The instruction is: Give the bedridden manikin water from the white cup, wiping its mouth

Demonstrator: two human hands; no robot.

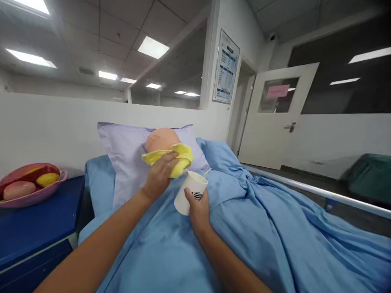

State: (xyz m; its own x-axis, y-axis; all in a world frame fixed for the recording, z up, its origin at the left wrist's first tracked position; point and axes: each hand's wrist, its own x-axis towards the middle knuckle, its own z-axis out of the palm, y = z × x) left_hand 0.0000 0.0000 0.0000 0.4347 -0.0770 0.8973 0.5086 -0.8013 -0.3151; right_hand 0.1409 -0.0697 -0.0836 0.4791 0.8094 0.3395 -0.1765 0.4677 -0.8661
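Observation:
My left hand (160,175) is closed on a yellow cloth (184,156), with the fingers pressing on its folds. The cloth lies against the lower side of a rounded peach-coloured form (163,139), which rests on a lavender pillow (126,156) and looks like a dummy's head. Just to the right, my right hand (200,209) grips a white paper cup (182,199) with a black striped print. The cup leans over the bed, its mouth near the cloth. A thin pale stick or straw (208,172) sticks out of it. What the cup contains is hidden.
Blue bedding (259,228) spreads below and to the right, with a bed rail (305,187) along the far right side. At the left, a pink basket (33,197) with fruit-like items stands on a blue cabinet (45,226). A door (275,138) stands behind on the right.

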